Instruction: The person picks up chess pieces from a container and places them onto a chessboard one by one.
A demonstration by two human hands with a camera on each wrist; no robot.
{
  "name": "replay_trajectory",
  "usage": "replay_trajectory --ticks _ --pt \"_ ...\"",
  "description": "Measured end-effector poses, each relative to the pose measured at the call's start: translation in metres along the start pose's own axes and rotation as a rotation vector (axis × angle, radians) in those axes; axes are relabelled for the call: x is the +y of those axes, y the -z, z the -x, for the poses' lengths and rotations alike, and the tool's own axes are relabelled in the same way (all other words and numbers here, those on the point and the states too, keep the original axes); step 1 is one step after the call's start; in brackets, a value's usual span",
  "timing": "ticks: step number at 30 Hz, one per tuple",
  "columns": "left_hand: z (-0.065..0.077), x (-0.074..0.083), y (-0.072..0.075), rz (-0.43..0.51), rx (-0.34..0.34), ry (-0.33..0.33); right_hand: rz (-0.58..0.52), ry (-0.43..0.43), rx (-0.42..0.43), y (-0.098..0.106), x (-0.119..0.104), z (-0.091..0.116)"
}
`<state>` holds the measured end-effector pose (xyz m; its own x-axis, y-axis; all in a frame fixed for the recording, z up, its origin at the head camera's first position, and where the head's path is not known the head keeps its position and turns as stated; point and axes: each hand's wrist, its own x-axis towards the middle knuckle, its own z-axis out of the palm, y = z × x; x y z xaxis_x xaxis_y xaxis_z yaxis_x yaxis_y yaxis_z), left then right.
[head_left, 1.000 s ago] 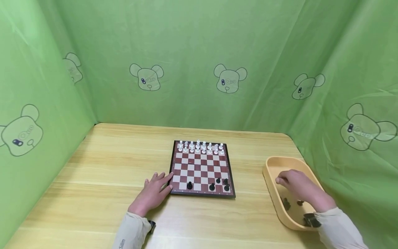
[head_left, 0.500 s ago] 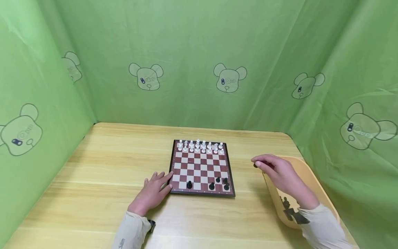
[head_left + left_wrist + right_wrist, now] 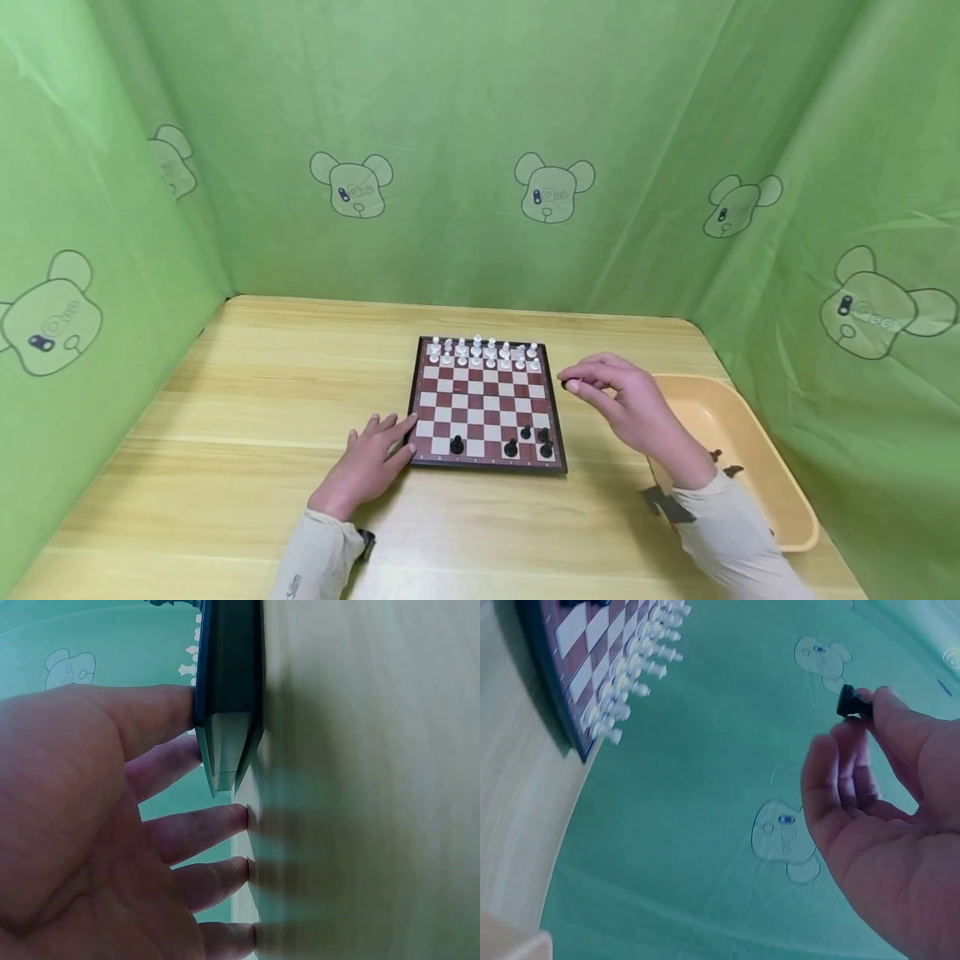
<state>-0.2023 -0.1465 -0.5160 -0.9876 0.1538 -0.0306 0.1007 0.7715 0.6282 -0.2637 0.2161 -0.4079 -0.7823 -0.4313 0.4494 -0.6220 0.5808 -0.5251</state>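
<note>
In the head view a chessboard (image 3: 482, 402) with red and white squares lies mid-table. Two rows of white chess pieces (image 3: 477, 352) fill its far side; several black chess pieces (image 3: 457, 445) stand along the near side. My left hand (image 3: 366, 463) rests at the board's near left corner, thumb and index finger touching its edge, the other fingertips on the table. My right hand (image 3: 628, 405) hovers just right of the board. Between thumb and fingertips it pinches a black chess piece (image 3: 847, 701), whose base shows in the right wrist view; fingers hide its top.
An orange tray (image 3: 806, 530) stands on the right of the wooden table (image 3: 300, 358), partly behind my right forearm. Some dark chess pieces (image 3: 733, 472) lie in it. Green curtains (image 3: 457, 250) with bear outlines enclose the table's back and sides.
My right hand has come up out of the orange tray and moved left towards the board, carrying the black chess piece. The left hand has stayed at the board's corner.
</note>
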Motion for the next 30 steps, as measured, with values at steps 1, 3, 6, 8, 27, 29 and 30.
replay_trajectory --ticks 1,3,6,8,27,29,30 --pt "0.0 0.0 0.0 0.0 0.0 -0.001 -0.01 0.006 0.001 -0.002 -0.002 -0.002" --pt "0.0 0.001 0.0 0.0 0.0 -0.004 -0.03 0.018 0.003 -0.007 -0.004 -0.005" --pt "0.001 0.001 0.001 0.0 0.002 -0.006 -0.055 0.042 0.007 -0.014 -0.008 -0.009" --pt "0.0 0.001 0.001 0.002 0.002 -0.007 -0.065 0.058 0.016 -0.019 -0.011 -0.011" --pt "0.0 -0.001 0.001 -0.002 -0.001 -0.001 -0.057 0.041 -0.024 -0.066 -0.014 -0.01" --pt "-0.001 -0.001 0.001 -0.001 -0.001 -0.001 -0.048 0.031 -0.043 -0.069 -0.012 -0.01" --pt "-0.001 -0.001 0.001 0.0 -0.003 0.004 -0.046 0.023 -0.054 -0.071 -0.012 -0.009"
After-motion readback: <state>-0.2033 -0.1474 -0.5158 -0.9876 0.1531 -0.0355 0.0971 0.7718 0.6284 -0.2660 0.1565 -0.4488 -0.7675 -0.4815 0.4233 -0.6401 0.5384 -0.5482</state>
